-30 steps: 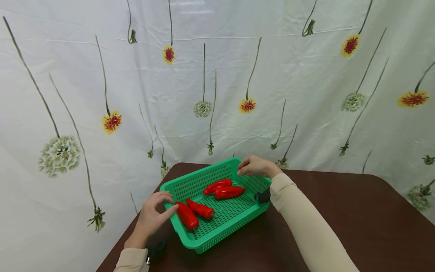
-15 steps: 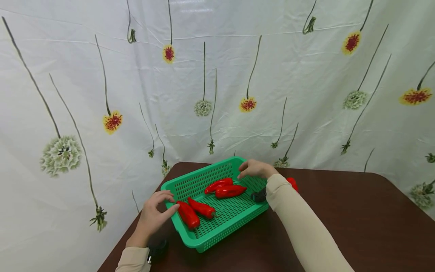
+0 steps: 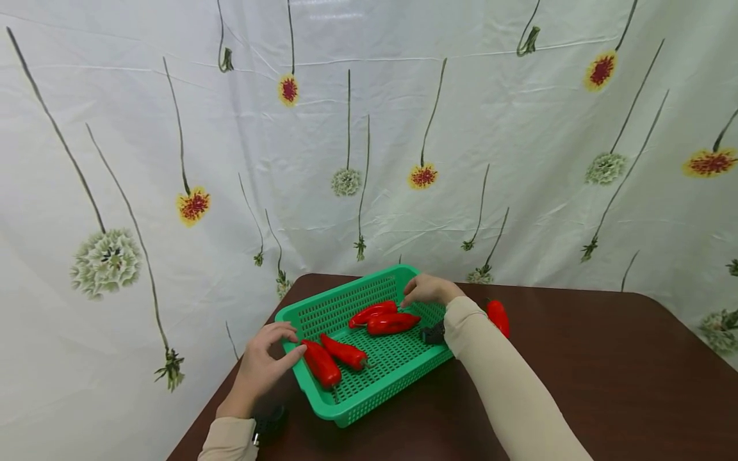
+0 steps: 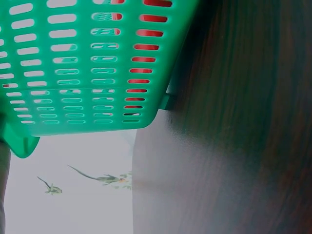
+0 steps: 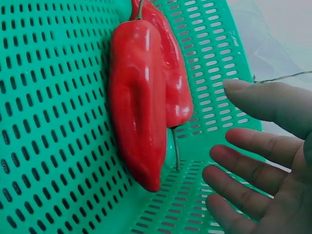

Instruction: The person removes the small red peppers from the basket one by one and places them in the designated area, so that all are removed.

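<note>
A green perforated plastic basket sits on the table with red peppers inside. Near its left end lie two peppers, one beside the other. Toward the far side, a glossy pepper overlaps another. My left hand rests at the left rim, thumb and fingers curved apart over it. My right hand hovers inside the basket's far right corner. In the right wrist view that hand has its fingers spread, just beside the overlapping peppers, holding nothing.
One more red pepper lies on the dark brown table, right of the basket and partly behind my right sleeve. A white flower-print cloth hangs behind the table. Black wrist cameras sit at both cuffs.
My right hand has shifted slightly left and down toward the overlapping peppers. The pepper on the table, formerly hidden by the sleeve, now shows. My left hand stays at the rim.
</note>
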Demonstrator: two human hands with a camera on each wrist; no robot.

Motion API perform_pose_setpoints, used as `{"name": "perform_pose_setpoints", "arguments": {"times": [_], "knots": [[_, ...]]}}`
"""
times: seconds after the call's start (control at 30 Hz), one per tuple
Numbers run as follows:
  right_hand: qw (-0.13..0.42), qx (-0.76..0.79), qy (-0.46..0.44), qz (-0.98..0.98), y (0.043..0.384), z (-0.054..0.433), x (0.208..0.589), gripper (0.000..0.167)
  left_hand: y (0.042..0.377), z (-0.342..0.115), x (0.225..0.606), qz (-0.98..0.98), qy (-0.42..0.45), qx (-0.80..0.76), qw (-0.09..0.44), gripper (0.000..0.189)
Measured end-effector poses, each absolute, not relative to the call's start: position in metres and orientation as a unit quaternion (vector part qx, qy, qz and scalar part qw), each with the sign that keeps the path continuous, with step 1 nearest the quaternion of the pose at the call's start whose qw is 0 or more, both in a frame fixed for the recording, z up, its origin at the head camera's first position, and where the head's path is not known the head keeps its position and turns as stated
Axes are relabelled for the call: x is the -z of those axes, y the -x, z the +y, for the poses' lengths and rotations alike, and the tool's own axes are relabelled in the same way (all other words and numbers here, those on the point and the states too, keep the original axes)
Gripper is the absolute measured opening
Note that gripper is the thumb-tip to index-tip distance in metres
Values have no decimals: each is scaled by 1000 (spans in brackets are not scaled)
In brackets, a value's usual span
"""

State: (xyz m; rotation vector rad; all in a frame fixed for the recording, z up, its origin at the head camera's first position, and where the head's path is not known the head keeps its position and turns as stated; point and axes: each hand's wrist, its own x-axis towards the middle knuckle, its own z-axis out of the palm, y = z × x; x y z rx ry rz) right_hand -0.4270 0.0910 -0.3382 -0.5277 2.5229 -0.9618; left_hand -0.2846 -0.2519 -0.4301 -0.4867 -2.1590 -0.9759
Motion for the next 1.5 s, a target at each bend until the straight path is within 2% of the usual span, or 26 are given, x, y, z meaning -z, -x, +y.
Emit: {"name": "perform_pose_setpoints", "arguments": {"times": [0.53, 0.8, 1.5], "knots": [[199, 297, 177, 917, 427, 84, 350, 49, 284, -249, 430, -832, 187, 386, 351, 22], [232, 309, 179, 905, 430, 85, 356, 45, 284, -250, 430, -829, 190, 389, 355, 22], [227, 288, 189, 911, 425, 78, 364, 38, 284, -251, 430, -828, 192, 387, 357, 21]]}}
